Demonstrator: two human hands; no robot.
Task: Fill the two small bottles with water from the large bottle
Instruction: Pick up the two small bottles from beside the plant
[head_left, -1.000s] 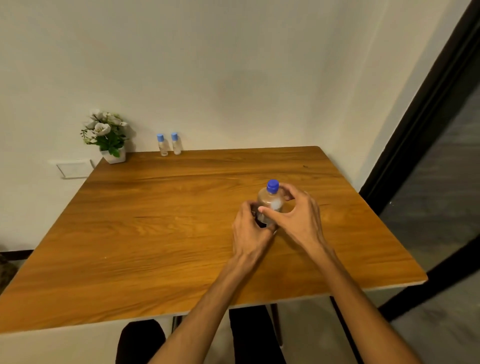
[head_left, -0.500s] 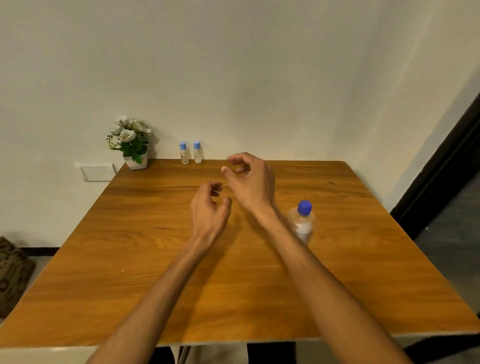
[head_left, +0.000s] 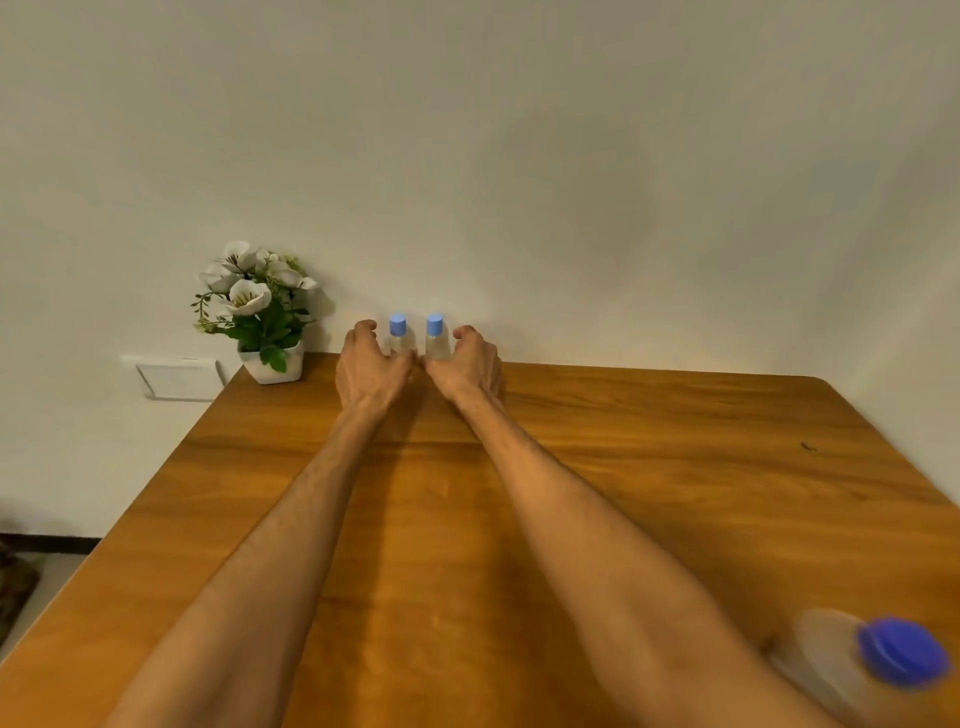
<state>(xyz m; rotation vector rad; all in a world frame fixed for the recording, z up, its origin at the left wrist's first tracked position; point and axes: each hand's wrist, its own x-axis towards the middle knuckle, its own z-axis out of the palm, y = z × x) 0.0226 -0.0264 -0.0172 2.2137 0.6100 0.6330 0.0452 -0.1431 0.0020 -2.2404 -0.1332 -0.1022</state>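
Two small clear bottles with light blue caps stand upright side by side at the table's far edge, against the wall: the left small bottle (head_left: 398, 335) and the right small bottle (head_left: 435, 335). My left hand (head_left: 370, 366) is cupped around the left one, fingers curled to its left with a small gap and thumb at its base. My right hand (head_left: 469, 364) mirrors it around the right one. Neither bottle is lifted. The large bottle (head_left: 831, 657), clear with a dark blue cap (head_left: 901, 652), stands blurred at the near right, beside my right forearm.
The wooden table (head_left: 675, 467) reaches the white wall. A small white pot of white flowers (head_left: 260, 317) stands at the far left corner, just left of my left hand. A wall socket plate (head_left: 176, 376) sits beyond the table's left edge.
Both hands let go of the large bottle and reached forward across the table to the two small bottles. My head moved forward, so the large bottle now sits at the near right.
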